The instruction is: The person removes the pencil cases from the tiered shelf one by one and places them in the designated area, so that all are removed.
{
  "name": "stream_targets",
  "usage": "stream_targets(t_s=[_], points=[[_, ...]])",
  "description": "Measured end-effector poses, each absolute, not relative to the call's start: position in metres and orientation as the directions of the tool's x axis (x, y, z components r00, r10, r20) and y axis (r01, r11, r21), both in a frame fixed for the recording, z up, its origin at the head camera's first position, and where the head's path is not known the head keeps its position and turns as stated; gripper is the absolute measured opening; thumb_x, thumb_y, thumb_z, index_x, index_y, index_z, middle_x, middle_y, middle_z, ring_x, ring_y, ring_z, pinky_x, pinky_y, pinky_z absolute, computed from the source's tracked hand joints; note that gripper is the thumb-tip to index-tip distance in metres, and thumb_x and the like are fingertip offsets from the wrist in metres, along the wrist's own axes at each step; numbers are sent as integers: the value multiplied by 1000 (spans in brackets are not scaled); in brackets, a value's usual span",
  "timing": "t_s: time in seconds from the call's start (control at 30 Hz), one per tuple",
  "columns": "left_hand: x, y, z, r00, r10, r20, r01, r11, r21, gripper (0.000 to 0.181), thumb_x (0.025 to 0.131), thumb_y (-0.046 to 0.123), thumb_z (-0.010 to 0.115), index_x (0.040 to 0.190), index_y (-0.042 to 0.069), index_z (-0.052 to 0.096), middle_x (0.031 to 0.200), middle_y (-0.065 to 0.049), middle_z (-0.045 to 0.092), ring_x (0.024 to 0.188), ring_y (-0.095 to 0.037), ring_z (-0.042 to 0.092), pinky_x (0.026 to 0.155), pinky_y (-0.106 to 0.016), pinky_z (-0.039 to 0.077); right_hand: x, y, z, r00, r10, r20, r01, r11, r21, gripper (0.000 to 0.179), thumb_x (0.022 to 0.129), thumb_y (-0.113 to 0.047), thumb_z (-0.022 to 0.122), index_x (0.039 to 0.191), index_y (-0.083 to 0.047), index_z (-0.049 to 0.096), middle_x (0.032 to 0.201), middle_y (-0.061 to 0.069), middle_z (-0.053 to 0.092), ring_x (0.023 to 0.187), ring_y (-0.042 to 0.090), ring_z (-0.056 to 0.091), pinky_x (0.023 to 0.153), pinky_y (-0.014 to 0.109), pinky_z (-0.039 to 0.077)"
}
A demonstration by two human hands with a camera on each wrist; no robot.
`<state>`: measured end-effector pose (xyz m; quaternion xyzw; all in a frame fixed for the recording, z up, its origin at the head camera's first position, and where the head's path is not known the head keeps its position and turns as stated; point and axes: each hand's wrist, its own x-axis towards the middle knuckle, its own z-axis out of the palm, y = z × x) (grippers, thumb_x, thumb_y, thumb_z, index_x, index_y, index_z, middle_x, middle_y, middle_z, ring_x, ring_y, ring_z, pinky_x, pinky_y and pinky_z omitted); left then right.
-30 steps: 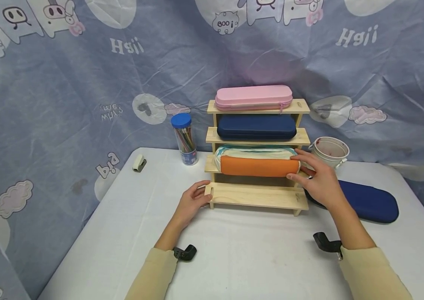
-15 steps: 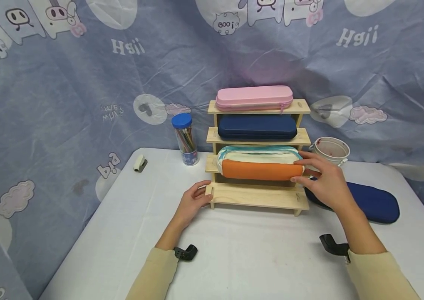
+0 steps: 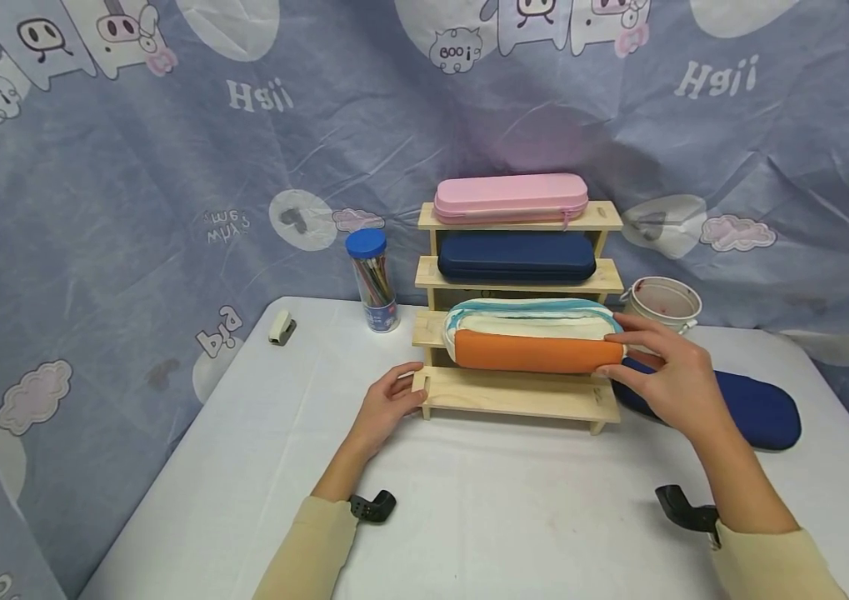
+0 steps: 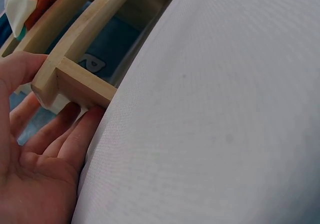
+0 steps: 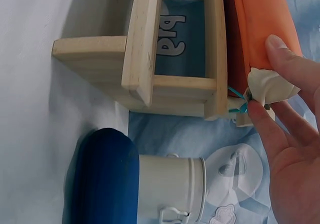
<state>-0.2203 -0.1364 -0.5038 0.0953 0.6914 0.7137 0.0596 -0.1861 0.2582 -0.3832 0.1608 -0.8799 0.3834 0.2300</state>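
Observation:
An orange and cream pencil case point(image 3: 536, 350) with a blue-edged zip overlaps the third tier of a stepped wooden rack point(image 3: 517, 396) in the head view. My right hand point(image 3: 667, 375) pinches its right end, thumb on the orange front and fingers behind. The right wrist view shows the thumb on the orange cloth of the pencil case point(image 5: 270, 24), near its cream end. At the rack's lower left corner, my left hand point(image 3: 387, 400) grips the end of the lowest board; the left wrist view has its thumb over the wooden board point(image 4: 75, 39) and fingers beneath.
A pink case point(image 3: 510, 198) lies on the top tier, a navy case point(image 3: 516, 257) on the second. Right of the rack are another navy case point(image 3: 757, 408) and a pale pail point(image 3: 664, 304). A blue-lidded pencil jar point(image 3: 373, 283) and a small stapler point(image 3: 282, 327) stand left.
My right hand has drawn the pencil case forward and to the right, out over the third tier's front. My left hand has stayed on the rack.

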Motion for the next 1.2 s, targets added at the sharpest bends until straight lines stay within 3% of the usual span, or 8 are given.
stream_targets(t_s=[0.43,0.77,1.0,1.2], points=[[-209,-137,-480,-968,251,26,20,-25,999,51,90,8,67,138,5,49,128,-17,58,111,-23,61,85,-38,54,-168,268,-382,-856,-70,513,-421,671,-610,43,67,-2,87,108,-7,72,134,1,54,116,-4,48,83,8,43],[-208,-136,-477,-966,257,40,32,-33,999,51,90,6,67,137,4,49,128,-19,57,111,-24,61,86,-41,53,-155,277,-382,-867,-53,495,-401,663,-632,43,69,-4,86,109,-8,72,135,0,54,117,-3,48,83,7,43],[-220,-135,-505,-973,221,65,59,-36,998,50,89,14,70,136,13,53,128,-15,58,110,-23,61,85,-40,54,-146,284,-382,-863,-46,504,-403,665,-629,44,69,-3,86,110,-8,72,136,-1,53,116,-6,48,83,6,41],[-220,-135,-506,-976,202,81,77,-27,997,49,87,17,72,133,16,55,125,-13,61,108,-24,62,82,-37,55,-141,288,-380,-851,-41,523,-417,659,-626,45,67,1,86,109,-9,73,135,1,54,116,-4,49,83,8,43]])
